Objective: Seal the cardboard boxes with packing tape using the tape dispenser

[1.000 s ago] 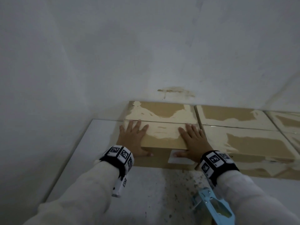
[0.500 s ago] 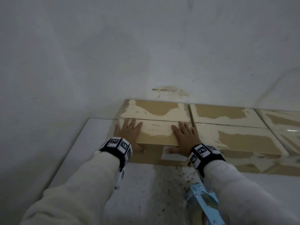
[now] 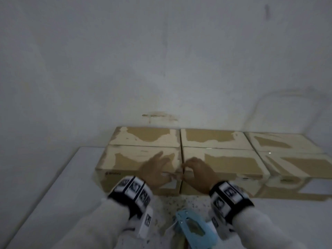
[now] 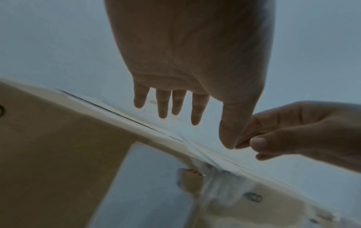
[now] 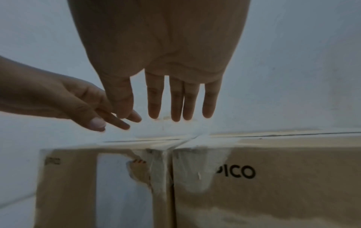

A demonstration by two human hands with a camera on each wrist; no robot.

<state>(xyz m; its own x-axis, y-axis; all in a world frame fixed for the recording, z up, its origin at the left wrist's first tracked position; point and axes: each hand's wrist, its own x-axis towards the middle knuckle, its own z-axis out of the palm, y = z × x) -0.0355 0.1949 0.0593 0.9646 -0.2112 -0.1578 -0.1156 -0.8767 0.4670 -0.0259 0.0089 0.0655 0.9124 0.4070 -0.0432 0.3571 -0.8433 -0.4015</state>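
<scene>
Three cardboard boxes sit side by side in a row on the white desk, pushed back against the wall: the left box, the middle box touching it, and the right box, cut off by the frame edge. The desk's left edge lies well apart from the left box, with bare surface between. Both hands hover over the near top edge where the left and middle boxes meet. The left hand has its fingers straight and loosely spread, holding nothing. The right hand also holds nothing, fingers straight in its wrist view; its thumb meets the left hand's fingertips. One blue tape dispenser lies on the desk near the person, between the two sleeves
</scene>
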